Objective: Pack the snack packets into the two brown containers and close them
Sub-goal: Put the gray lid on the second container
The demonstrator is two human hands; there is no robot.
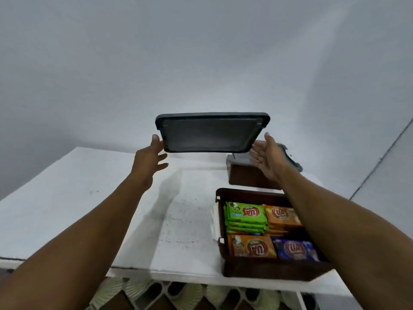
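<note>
Closing step: left hand (149, 158) and right hand (268, 155) grip the flat grey rectangular plastic lid (212, 133) by its ends, raised beyond the packed brown container (274, 270) — next, lower it squarely on.

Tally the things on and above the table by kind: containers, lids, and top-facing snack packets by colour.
Brown plastic containers: 2, the near open container and the far container
Grey rectangular lids: 2, the held lid and the far lid
Green packets: 1
Orange packets: 2
Blue packets: 1
Total: 8; stacked packets beneath are not countable.
</note>
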